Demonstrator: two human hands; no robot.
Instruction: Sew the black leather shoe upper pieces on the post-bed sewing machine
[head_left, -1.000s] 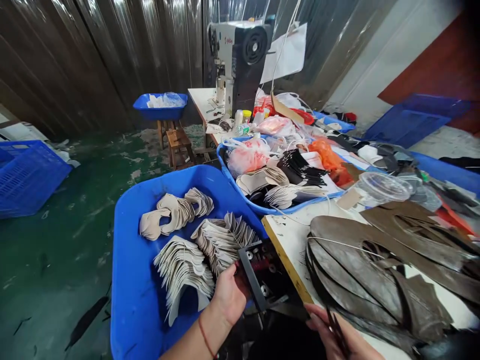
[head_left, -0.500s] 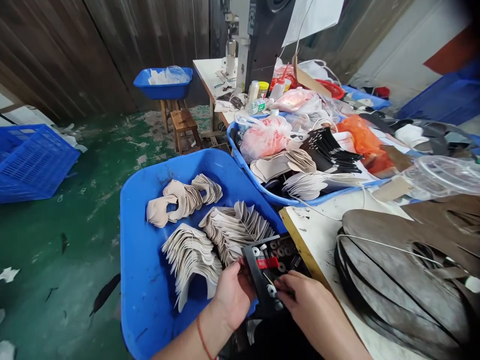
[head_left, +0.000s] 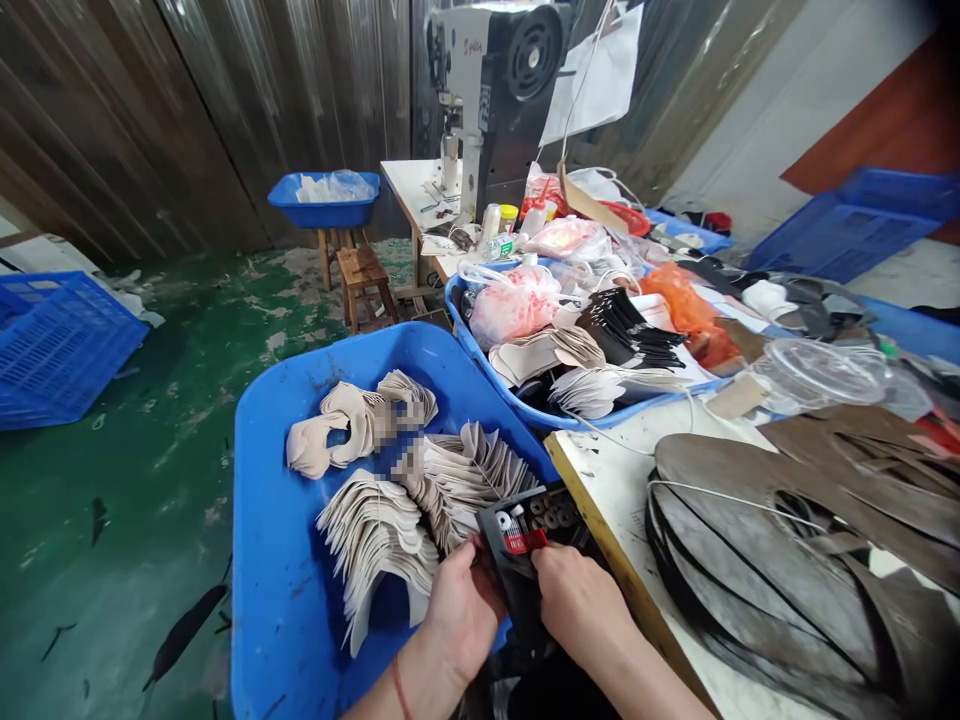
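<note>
A small black drawer tray [head_left: 544,520] of bobbins and small metal parts, with a red item inside, juts out from the near edge of the white worktable [head_left: 607,470]. My left hand [head_left: 463,607] grips the tray's left rim with its fingers curled. My right hand [head_left: 577,605] reaches into the tray just below the red item; its fingertips are hidden. To the left of both hands, a large blue tub [head_left: 285,560] holds several fanned stacks of beige cut pieces [head_left: 382,530].
Dark brown cut leather pieces [head_left: 772,540] are piled on the worktable to the right. A second blue tub [head_left: 525,400] behind holds bags and more cut pieces. A sewing machine [head_left: 495,90] stands at the back. A blue crate [head_left: 60,340] and wooden stool [head_left: 364,280] sit on the green floor.
My right hand came from the table's lower edge into the tray and now sits lower in it. My left hand stayed on the tray's rim. The view shifted a little.
</note>
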